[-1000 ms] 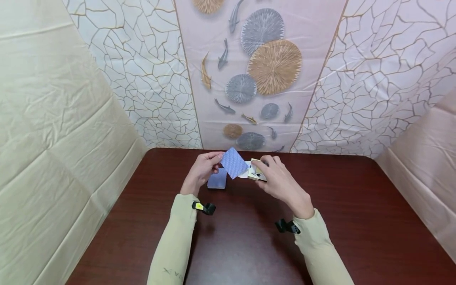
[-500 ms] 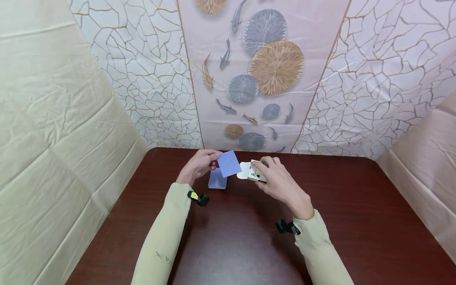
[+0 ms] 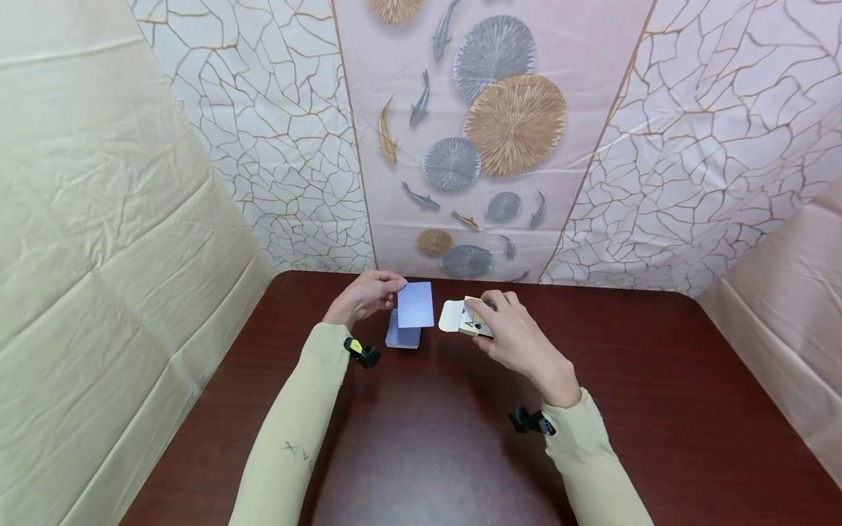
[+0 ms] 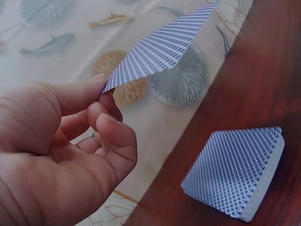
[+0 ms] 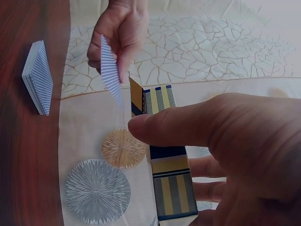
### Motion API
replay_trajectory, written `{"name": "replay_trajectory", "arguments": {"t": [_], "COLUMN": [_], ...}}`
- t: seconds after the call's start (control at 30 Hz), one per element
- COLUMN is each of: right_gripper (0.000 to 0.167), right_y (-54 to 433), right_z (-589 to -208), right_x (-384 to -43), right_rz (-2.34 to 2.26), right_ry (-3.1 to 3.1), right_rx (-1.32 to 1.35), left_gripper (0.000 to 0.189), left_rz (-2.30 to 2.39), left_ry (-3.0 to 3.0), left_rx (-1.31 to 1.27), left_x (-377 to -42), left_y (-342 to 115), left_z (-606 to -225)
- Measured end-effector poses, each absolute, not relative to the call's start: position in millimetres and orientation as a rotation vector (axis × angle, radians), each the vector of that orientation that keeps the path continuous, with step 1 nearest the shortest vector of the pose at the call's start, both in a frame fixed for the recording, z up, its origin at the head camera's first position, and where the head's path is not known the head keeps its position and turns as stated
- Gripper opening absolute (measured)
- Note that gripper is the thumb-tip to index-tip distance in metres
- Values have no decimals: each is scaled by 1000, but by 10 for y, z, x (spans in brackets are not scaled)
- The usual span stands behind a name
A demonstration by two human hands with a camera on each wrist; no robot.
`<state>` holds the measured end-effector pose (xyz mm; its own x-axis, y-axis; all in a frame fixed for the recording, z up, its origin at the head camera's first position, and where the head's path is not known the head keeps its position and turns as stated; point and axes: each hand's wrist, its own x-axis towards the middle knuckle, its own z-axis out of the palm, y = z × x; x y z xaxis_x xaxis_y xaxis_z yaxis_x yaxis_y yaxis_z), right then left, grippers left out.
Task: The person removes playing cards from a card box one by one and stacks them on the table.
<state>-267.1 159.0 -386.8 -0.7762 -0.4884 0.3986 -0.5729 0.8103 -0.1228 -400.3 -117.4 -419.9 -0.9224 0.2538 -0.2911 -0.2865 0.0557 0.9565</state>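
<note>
The left hand (image 3: 365, 296) pinched a playing card (image 3: 416, 307) by one corner between thumb and forefinger, its other fingers curled loosely toward the palm. The card was in the air, patterned blue-and-white back toward the head camera, gripped at its far left corner. Seen from the head, its long axis ran nearly straight from the wall side toward the person; from the left wrist it showed almost edge-on, slanting up and away from the fingertips.

The right hand (image 3: 516, 332) grasped a playing-card box (image 5: 170, 164), the thumb against one side and fingers round the opposite one. The box's long axis ran left to right, its open end and white flap (image 3: 450, 315) pointing left, toward the pinched card without touching it. An "A" and a spade showed near that end; whether printed on the box or on a card inside could not be told. The narrow side carried navy, gold and grey stripes.

Beneath the pinched card and apart from it, a squared stack of cards (image 3: 403, 338) lay flat on the dark red-brown table (image 3: 427, 453), backs up. Pale sleeves (image 3: 289, 424) covered both forearms, with a black device (image 3: 362, 352) at each wrist. Beyond the table's far edge hung a cloth (image 3: 513, 124) patterned with fish and round leaves.
</note>
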Motion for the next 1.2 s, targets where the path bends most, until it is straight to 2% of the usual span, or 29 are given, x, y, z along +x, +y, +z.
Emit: {"name": "replay_trajectory", "arguments": {"t": [0.4,1.2], "right_gripper": [58,58], "right_y": [1598,1611], "right_z": [-3864,-3870], "right_x": [-2680,-2672], "right_rz": [339,355], "right_ry": [-2669,-2652], "right_rx": [788,805], "left_gripper": [23,25], "left_rz": [1888,1775], "left_ry": [2013,2311], "left_rx": [-141,-237], "left_x": [-4049,-4079], "left_y": [-1270,-1221], "left_z": [-4494,-4759]}}
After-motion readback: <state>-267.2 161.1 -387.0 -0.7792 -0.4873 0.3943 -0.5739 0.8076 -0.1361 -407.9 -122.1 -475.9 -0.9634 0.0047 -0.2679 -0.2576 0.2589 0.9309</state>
